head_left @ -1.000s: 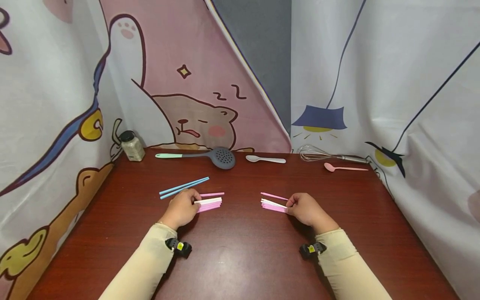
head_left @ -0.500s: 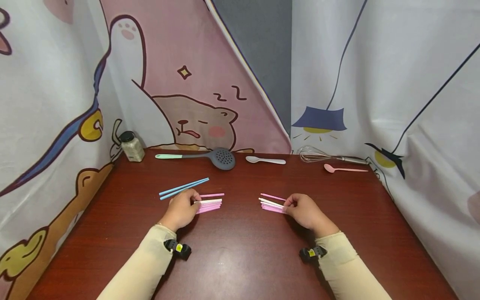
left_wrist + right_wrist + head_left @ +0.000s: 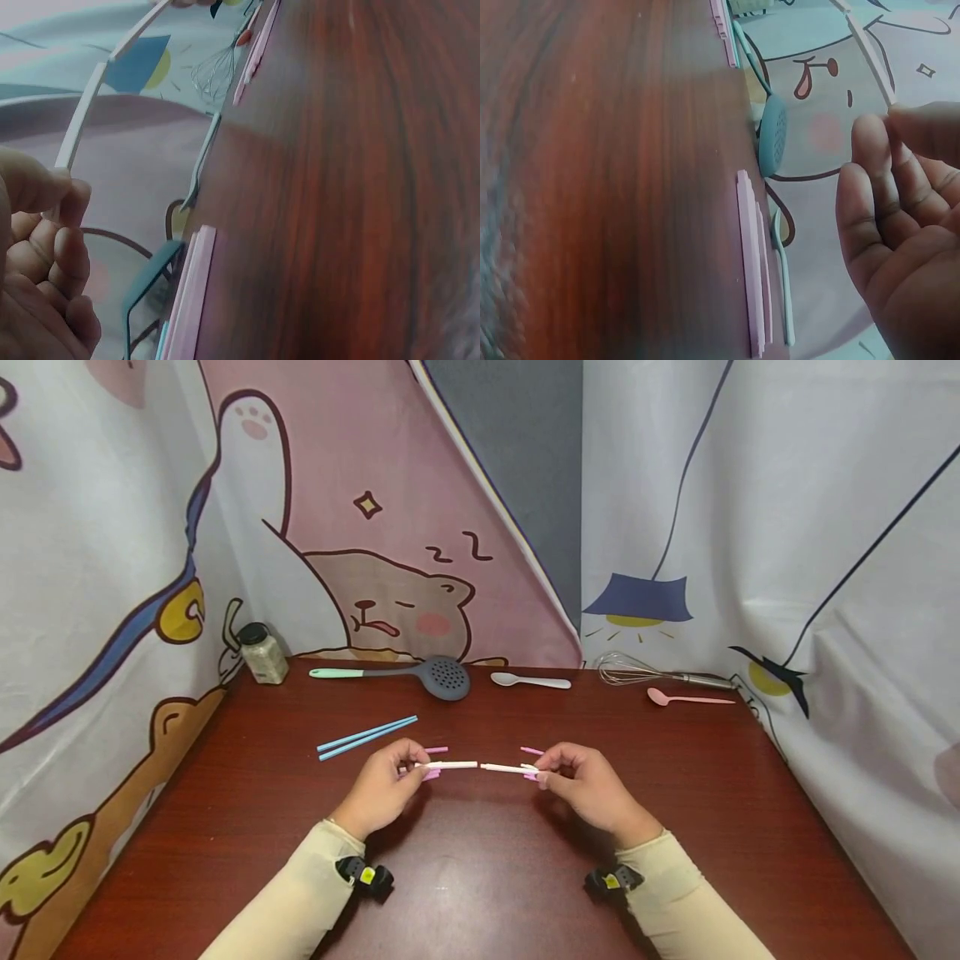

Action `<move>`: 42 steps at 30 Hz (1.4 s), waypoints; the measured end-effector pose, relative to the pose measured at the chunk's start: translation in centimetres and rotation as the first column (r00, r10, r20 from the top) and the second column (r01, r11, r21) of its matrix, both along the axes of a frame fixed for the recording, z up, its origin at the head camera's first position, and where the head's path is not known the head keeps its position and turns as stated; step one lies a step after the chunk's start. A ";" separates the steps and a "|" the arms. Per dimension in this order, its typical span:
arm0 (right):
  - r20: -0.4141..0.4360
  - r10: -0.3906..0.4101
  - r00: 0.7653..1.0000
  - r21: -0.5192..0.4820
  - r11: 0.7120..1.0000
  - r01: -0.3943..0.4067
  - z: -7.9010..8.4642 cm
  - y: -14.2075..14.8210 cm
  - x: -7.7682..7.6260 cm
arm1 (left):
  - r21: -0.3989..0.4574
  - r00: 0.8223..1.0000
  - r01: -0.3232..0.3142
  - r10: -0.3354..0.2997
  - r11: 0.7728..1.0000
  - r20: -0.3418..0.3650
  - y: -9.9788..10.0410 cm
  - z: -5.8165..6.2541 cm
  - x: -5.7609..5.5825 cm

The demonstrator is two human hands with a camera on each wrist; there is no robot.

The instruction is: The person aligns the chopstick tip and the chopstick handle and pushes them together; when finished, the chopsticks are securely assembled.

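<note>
My left hand pinches a slim white stick between thumb and fingers. A matching white stick, narrower at its tip, is pinched by my right hand. Both are raised above the table, end facing end, with a very small gap in the head view. Beneath the left hand lie several pink sticks on the table, partly hidden by it in the head view. More pink sticks lie under the right hand. Single pink sticks lie slightly farther back on the left and the right.
Two blue chopsticks lie behind the left hand. Along the back edge are a jar with a black lid, a slotted skimmer, a white spoon, a whisk and a pink spoon. Printed curtains surround the table.
Each hand has lifted a white stick off the pink ones beneath it. The hands have moved inward, bringing the two stick ends close together.
</note>
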State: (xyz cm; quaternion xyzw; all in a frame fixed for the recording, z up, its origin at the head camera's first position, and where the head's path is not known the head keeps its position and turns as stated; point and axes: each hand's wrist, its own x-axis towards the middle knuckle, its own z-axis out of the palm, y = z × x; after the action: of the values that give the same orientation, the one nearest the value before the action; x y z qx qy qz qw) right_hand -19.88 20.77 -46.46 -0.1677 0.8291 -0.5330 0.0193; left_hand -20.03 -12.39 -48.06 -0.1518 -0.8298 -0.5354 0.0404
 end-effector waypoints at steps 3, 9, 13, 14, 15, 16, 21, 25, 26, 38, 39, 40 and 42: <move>-0.011 -0.004 1.000 0.008 1.000 0.004 0.1 -0.2 0.2 | 0.026 1.000 0.005 -0.004 1.000 -0.020 0.3 0.1 0.3; -0.041 -0.002 0.999 -0.012 1.000 0.002 0.1 -0.2 0.1 | 0.035 0.999 0.003 -0.001 0.999 -0.052 0.6 0.3 0.5; -0.051 -0.010 0.999 -0.015 1.000 0.009 0.1 -0.1 0.1 | 0.026 0.997 -0.012 0.014 1.000 -0.076 0.6 0.4 0.5; -0.053 -0.013 0.999 -0.011 1.000 0.012 0.2 -0.1 0.1 | 0.028 0.997 -0.014 0.016 1.000 -0.080 0.6 0.4 0.6; -0.054 -0.015 0.998 -0.007 1.000 0.014 0.3 -0.1 0.1 | 0.029 0.996 -0.016 0.018 0.999 -0.084 0.6 0.5 0.6; -0.056 -0.016 0.998 -0.004 1.000 0.016 0.3 -0.1 0.2 | 0.029 0.996 -0.018 0.021 0.999 -0.085 0.6 0.5 0.6; -0.064 -0.018 0.998 -0.018 1.000 0.017 0.3 -0.1 0.2 | 0.042 0.997 -0.014 0.017 0.999 -0.077 0.7 0.5 0.6; -0.078 -0.020 0.997 -0.037 0.999 0.017 0.3 -0.2 0.3 | 0.039 0.997 -0.010 0.012 0.999 -0.070 0.6 0.5 0.6; -0.080 -0.021 0.997 -0.039 0.999 0.018 0.4 -0.2 0.3 | 0.034 0.997 -0.010 0.012 0.999 -0.073 0.6 0.5 0.6; -0.095 -0.036 0.995 -0.014 0.999 0.034 0.3 -0.2 0.3 | -0.020 0.992 0.021 -0.023 1.000 -0.124 0.8 0.7 0.9; -0.092 -0.040 0.995 -0.022 0.999 0.038 0.3 -0.2 0.3 | -0.017 0.993 0.021 -0.023 1.000 -0.119 0.8 0.7 0.9; -0.088 -0.045 0.995 -0.033 0.999 0.042 0.3 -0.3 0.3 | -0.009 0.993 0.023 -0.023 1.000 -0.113 0.8 0.7 0.9; -0.086 -0.058 0.995 -0.061 0.997 0.053 0.3 -0.3 0.4 | 0.010 0.995 0.019 -0.018 1.000 -0.100 0.8 0.6 0.9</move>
State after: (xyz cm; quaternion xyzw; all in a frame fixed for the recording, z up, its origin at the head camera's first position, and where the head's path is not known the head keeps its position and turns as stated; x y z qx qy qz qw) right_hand -19.50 20.44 -46.16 -0.1684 0.8175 -0.5495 -0.0366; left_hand -19.14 -11.58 -47.41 -0.1859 -0.8223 -0.5322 0.0775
